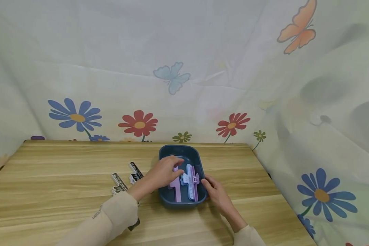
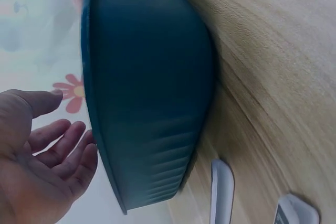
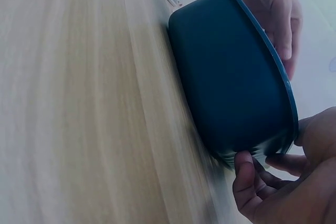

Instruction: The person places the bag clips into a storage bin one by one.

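A dark blue plastic basin [image 1: 181, 205] stands on the table, with clips inside it. On its left side lies a purple clip [image 1: 177, 193], partly under my left hand [image 1: 163, 173]. A light blue clip [image 1: 189, 182] rests against another purple clip [image 1: 195, 193] on the right. The left hand hovers over the basin, fingers loosely bent and thumb apart, with nothing in its grasp. At the basin's right side, my right hand [image 1: 217, 194] holds the wall, thumb at the rim and fingers against the outside, as the right wrist view shows.
Left of the basin lie two clips with a black and white piano-key pattern, a nearer clip [image 1: 120, 183] and a farther clip [image 1: 136, 171]. A dark end of another object [image 1: 134, 224] shows by the left sleeve. A flower-print curtain [image 1: 184, 102] hangs behind the wooden table [image 1: 64, 171].
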{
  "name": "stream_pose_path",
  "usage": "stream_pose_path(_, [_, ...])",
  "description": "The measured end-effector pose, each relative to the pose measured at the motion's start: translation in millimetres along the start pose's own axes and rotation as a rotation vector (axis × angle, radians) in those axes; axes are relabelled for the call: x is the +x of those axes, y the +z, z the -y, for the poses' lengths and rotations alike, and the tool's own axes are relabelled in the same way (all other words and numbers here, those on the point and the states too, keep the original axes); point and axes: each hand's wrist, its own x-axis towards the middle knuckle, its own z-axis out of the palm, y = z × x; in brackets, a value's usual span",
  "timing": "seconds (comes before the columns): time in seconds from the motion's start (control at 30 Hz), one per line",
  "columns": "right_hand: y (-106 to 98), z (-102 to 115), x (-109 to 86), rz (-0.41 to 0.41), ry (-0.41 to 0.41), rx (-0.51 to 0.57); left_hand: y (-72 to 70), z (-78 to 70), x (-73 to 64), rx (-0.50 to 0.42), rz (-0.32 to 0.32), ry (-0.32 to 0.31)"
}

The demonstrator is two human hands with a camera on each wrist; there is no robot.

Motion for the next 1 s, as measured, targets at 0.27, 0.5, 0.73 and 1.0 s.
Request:
stream_pose_path(0.27, [1,1,-0.5,0.001,-0.02,0.012,-14.5,-3.6,-12.9,-0.018,-0.06,-0.017])
stream_pose_path(0.5, [1,2,-1.0,0.005,-0.006,0.03,-28.7,-0.6,-26.2,-0.031,-0.115,-0.041])
stream_pose_path(0.73, [3,3,-1.5,-0.01,0.017,0.051,-37.0,5.8,-35.3,-0.031,-0.154,-0.019])
stream_pose_path(1.0, [3,3,-2.2,-0.02,0.015,0.049,-40.4,15.5,-41.9,-0.037,-0.189,-0.015])
